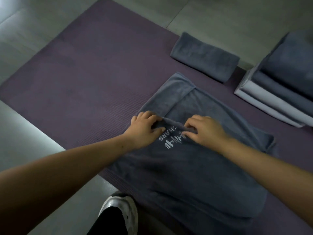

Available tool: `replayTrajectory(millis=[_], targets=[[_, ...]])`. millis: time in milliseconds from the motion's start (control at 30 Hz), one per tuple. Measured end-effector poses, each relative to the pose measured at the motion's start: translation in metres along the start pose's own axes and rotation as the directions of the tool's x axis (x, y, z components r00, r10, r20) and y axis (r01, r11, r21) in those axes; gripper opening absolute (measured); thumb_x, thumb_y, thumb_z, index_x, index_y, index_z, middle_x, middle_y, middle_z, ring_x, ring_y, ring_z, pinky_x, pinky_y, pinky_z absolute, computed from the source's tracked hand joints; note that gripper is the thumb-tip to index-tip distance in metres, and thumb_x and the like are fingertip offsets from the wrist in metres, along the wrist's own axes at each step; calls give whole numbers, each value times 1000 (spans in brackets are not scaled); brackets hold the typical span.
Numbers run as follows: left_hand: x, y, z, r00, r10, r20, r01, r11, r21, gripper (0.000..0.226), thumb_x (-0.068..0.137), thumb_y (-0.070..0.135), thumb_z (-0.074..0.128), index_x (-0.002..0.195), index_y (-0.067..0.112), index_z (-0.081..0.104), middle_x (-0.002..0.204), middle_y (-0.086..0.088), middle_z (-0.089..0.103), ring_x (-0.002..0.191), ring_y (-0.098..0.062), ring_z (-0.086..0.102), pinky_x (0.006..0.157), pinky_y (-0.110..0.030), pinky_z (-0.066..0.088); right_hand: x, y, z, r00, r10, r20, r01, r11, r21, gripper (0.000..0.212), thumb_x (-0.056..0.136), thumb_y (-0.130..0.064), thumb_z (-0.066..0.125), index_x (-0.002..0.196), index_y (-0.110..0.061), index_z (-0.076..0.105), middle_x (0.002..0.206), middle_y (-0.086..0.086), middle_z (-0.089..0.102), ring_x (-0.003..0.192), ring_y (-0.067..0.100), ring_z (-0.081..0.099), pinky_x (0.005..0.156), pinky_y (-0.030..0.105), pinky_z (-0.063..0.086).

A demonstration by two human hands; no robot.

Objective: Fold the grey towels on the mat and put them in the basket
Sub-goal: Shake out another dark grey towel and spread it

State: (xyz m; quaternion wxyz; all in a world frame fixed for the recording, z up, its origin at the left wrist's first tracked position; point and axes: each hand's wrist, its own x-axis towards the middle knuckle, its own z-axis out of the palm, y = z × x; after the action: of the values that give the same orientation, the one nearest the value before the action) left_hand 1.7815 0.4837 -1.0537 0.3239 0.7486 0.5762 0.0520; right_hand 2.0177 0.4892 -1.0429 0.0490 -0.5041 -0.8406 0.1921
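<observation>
A purple mat covers the floor, and on it, beneath both hands, lies a grey towel partly folded. Its white print, upside down, reads in part "HARS" beside a row of bars. Far right of the grip stands a pale basket holding folded towels. Beyond the hands rests another folded towel. The left hand and right hand each pinch a raised fold of the towel. A shoe shows below.
</observation>
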Motion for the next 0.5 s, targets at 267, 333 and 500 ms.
replayTrajectory(millis=[267, 333, 500], targets=[[13, 30, 19, 997, 73, -4, -73, 997, 37, 19, 95, 37, 51, 102, 20, 55, 106, 5, 58, 109, -20, 49, 97, -34, 26, -49, 10, 1, 889, 457, 37, -456, 890, -27, 46, 90, -55, 46, 122, -23, 56, 120, 0, 54, 112, 26, 50, 89, 38, 45], [16, 37, 20, 996, 82, -22, -81, 996, 36, 22, 93, 40, 53, 103, 20, 54, 99, 6, 59, 106, -20, 51, 96, -35, 26, -56, 14, 2, 828, 547, 122, -550, 835, -15, 54, 88, -59, 48, 126, -20, 50, 127, 2, 51, 117, 26, 48, 89, 36, 44], [27, 46, 22, 990, 92, 110, -102, 991, 89, 32, 94, 42, 51, 73, 22, 65, 94, 7, 52, 105, -16, 47, 99, -32, 28, -66, 19, 7, 823, 541, 176, -566, 810, 154, 26, 82, -46, 66, 90, -21, 63, 85, -9, 51, 88, 15, 56, 78, 31, 48]])
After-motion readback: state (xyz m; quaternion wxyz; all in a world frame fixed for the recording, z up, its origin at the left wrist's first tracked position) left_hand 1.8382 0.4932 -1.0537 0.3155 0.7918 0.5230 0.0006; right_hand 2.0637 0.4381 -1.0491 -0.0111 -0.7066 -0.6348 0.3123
